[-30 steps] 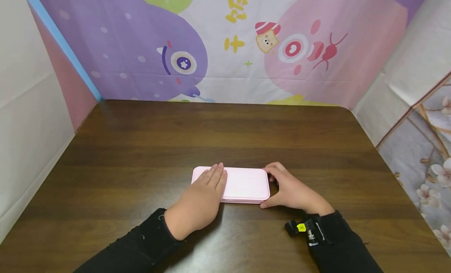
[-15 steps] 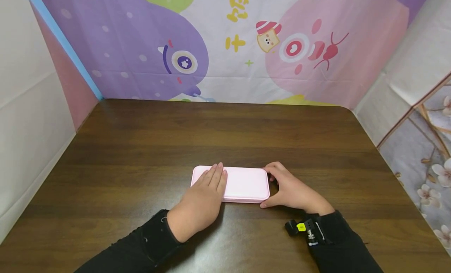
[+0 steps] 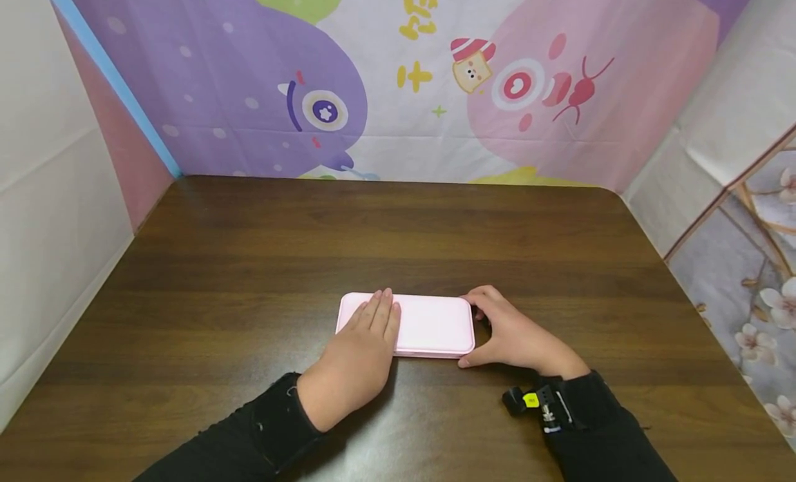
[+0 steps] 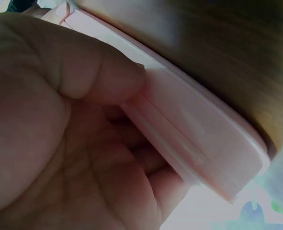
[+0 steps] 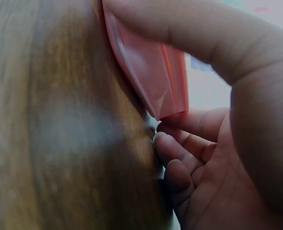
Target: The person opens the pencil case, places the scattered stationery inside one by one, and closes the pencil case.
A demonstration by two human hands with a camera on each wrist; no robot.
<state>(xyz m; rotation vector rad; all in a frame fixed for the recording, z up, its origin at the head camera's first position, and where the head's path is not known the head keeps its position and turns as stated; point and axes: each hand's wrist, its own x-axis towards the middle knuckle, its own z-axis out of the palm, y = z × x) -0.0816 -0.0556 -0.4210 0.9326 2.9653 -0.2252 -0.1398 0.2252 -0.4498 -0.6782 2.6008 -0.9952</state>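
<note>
A closed pink rectangular case with rounded corners lies flat on the wooden table. Across the left part of its lid rests my left hand, fingers straight and close together. In the left wrist view the thumb of that hand lies against the side wall of the case. My right hand grips the right end, thumb at the near corner and index finger at the far one. Its other fingers curl loosely beside the end of the case in the right wrist view.
A small black camera is strapped at the right sleeve. Behind the table hangs a cartoon-printed cloth. White cloth stands along the left side, and a floral panel lies beyond the right edge.
The left wrist has shifted very slightly to the right. The case and the right hand's hold look the same throughout.
</note>
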